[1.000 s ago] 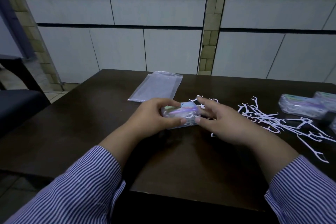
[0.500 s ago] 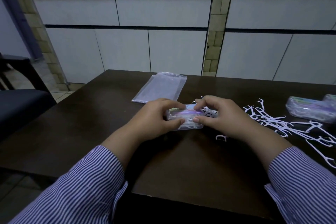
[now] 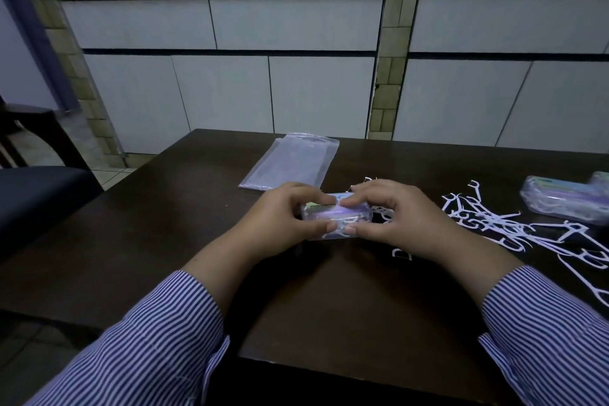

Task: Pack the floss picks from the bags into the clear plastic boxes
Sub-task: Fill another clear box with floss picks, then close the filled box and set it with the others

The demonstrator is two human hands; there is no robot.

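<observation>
left grip (image 3: 280,221): fingers curled over the top of the clear plastic box (image 3: 336,219), thumb pressed on its near edge.
right grip (image 3: 395,219): fingers curled over the box from the other end, thumb on the near edge; both thumbs nearly meet.
box in hand: low over the dark worktop (image 3: 164,241), between the two hands, white floss picks visible inside.
loose floss picks (image 3: 487,221): scattered heap on the worktop, right of the right hand.
other boxes (image 3: 560,204): at the right edge, just beyond the heap.
plastic bag (image 3: 290,161): flat, behind the hands.
sleeves (image 3: 158,339): striped, both wrists.
chair (image 3: 36,188): left of the worktop.
</observation>
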